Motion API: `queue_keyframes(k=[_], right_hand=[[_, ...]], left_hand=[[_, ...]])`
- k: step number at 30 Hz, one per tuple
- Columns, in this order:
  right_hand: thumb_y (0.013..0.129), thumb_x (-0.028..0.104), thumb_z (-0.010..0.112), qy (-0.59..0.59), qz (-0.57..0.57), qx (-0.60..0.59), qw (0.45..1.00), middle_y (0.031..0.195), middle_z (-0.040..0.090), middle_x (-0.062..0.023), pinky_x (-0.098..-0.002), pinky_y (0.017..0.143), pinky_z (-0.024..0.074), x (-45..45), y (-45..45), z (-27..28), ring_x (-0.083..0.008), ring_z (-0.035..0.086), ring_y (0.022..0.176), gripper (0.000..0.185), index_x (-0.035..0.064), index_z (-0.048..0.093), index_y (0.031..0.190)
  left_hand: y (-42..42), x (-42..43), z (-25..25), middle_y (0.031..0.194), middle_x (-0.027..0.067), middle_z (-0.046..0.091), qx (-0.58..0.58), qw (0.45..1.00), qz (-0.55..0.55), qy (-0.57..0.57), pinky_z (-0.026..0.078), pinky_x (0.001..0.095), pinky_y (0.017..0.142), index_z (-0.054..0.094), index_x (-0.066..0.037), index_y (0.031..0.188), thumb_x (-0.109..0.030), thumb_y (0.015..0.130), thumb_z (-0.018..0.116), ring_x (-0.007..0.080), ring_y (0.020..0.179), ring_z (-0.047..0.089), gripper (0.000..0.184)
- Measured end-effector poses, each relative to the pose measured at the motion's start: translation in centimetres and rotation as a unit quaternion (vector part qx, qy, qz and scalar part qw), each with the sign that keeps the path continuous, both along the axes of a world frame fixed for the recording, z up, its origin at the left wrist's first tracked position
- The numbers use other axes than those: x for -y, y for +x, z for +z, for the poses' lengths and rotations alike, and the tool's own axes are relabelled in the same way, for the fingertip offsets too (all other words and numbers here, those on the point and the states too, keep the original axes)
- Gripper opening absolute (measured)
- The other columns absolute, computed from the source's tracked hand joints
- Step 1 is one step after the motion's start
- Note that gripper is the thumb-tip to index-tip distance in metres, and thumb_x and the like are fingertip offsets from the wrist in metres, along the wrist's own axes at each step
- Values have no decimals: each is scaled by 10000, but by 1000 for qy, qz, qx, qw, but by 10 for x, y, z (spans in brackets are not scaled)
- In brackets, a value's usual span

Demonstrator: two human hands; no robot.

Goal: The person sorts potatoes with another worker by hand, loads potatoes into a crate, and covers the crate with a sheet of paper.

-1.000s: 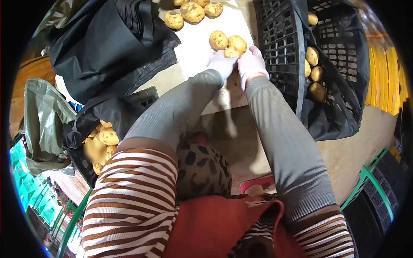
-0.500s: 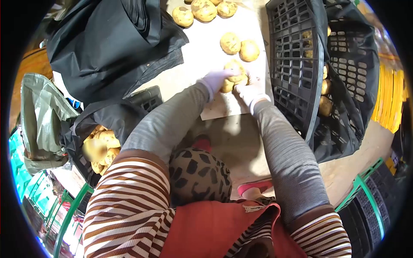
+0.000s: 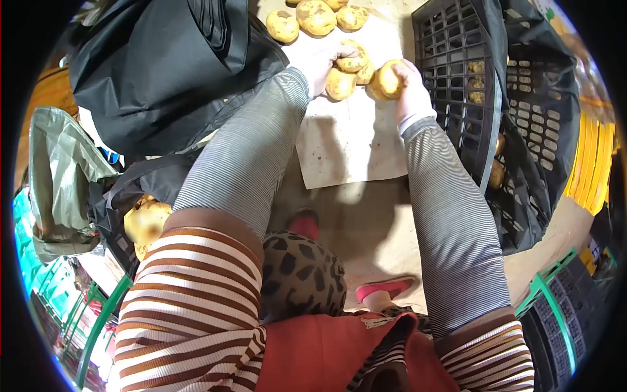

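My left hand (image 3: 316, 70), in a thin pale glove, has its fingers curled round a yellow potato (image 3: 353, 57) with brown patches. Against that hand lies a second potato (image 3: 340, 85), and part of another shows just behind the two. On the right, my right hand (image 3: 413, 97), gloved too, grips a large potato (image 3: 391, 80) from its outer side. Both hands are low over a white sheet (image 3: 353, 153) marked with dirt specks. Farther up the sheet rest several more potatoes (image 3: 316, 17).
A black plastic crate (image 3: 457, 78) stands on its side at the right, beside a black-lined crate (image 3: 542, 124) with potatoes inside. Black bags (image 3: 170, 78) are piled at the left. Below them, a black-lined container holds potatoes (image 3: 147, 222). A green-framed rack (image 3: 558, 313) is at lower right.
Both hands have moved forward over the sheet with potatoes, up to where two potatoes lay. They are now farther apart, and the right hand has a potato in its grip.
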State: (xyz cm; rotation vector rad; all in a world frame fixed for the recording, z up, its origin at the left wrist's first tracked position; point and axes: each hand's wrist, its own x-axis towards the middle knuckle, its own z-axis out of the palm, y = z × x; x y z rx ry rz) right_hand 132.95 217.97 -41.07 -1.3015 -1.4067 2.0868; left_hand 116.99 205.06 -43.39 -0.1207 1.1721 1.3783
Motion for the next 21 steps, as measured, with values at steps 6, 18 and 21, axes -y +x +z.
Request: queue_keyframes(k=[6, 18, 21], right_hand=[[906, 590, 567, -279, -39, 33, 959, 1177, 621, -15, -410, 809, 522, 11, 16, -7, -206, 575, 1082, 486, 229, 571, 1232], [806, 533, 698, 86, -163, -257, 949, 1417, 464, -118, -477, 1074, 416, 66, 80, 175, -277, 464, 1306, 821, 96, 392, 1430], [791, 581, 672, 312, -207, -296, 879, 1453, 442, -124, -493, 1100, 377, 20, 116, 220, -306, 444, 1330, 839, 106, 409, 1430]], left_hand=[[11, 8, -23, 1164, 90, 642, 58, 998, -21, 28, 580, 390, 840, 485, -49, 1316, -293, 966, 552, 218, 1021, 668, 432], [67, 33, 182, 1171, 117, 643, 1, 939, 33, 341, 524, 371, 892, 536, -8, 1303, -256, 947, 562, 209, 1054, 632, 435], [106, -49, 255, 1039, 83, 665, -235, 905, -93, 342, 521, 321, 810, 559, -13, 1250, -280, 869, 662, 159, 942, 640, 476]])
